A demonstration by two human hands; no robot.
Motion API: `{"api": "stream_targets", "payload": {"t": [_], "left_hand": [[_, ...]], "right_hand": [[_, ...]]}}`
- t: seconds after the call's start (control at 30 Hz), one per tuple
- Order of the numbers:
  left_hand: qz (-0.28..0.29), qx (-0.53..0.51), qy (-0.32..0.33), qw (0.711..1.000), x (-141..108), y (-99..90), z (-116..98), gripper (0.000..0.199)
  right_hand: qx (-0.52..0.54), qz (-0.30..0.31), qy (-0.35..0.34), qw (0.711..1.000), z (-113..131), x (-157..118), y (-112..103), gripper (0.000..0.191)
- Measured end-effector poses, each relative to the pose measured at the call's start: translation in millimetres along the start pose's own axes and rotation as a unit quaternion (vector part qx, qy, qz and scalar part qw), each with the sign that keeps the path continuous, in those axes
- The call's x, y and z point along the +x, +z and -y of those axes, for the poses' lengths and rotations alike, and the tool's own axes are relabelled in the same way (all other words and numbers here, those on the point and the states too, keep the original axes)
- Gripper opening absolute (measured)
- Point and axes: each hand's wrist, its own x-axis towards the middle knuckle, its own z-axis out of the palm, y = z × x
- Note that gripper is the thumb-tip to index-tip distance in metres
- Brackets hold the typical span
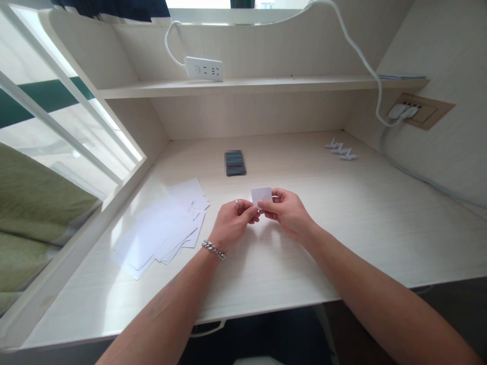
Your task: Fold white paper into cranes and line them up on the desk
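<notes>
A small square of white paper (262,193) is held up above the desk, between both hands. My right hand (288,209) pinches its right side, thumb in front. Closed at its lower left corner is my left hand (236,219), with thumb and forefinger pressed together; a ring and a chain bracelet are on this arm. To the left lies a spread pile of white paper sheets (163,223). Several small folded paper cranes (342,151) stand in a row at the back right.
Beyond the hands lies a dark, blurred-out rectangular object (235,162). A white power strip (204,68) rests on the shelf (258,87) above the desk (289,284). Its cable (357,50) runs to the wall socket (422,110) at right. White rails (57,121) border the left side.
</notes>
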Motion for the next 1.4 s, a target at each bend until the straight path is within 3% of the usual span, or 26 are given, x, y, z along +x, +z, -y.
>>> {"api": "stream_targets", "payload": {"t": [0.2,0.5,0.63,0.77,0.87,1.0,1.17,1.4], "left_hand": [[0.006,0.005,-0.009,1.000,0,-4.5,3,0.028],[0.012,0.024,0.019,0.999,2,-5.3,6,0.025],[0.024,0.023,0.016,0.999,0,-6.1,3,0.022],[0.039,0.020,0.023,0.999,-2,-6.5,-2,0.018],[0.041,0.034,0.016,0.998,-3,-6.7,-5,0.016],[0.046,0.019,0.010,0.999,-2,-5.6,-2,0.017],[0.006,-0.006,0.018,1.000,0,-2.5,4,0.022],[0.024,-0.045,0.024,0.998,1,-4.6,3,0.022]], "right_hand": [[-0.007,-0.026,-0.010,1.000,-1,3,0,0.038],[-0.053,0.042,-0.015,0.998,-1,-1,0,0.032],[-0.024,0.069,-0.005,0.997,1,-2,-1,0.032],[0.019,0.032,0.028,0.999,6,-1,-4,0.037],[0.051,-0.015,0.021,0.998,10,0,-8,0.041],[0.051,-0.025,0.002,0.998,12,1,-11,0.042],[0.044,-0.050,-0.017,0.998,10,0,-4,0.043],[0.015,-0.004,-0.003,1.000,9,-1,-6,0.041]]}}
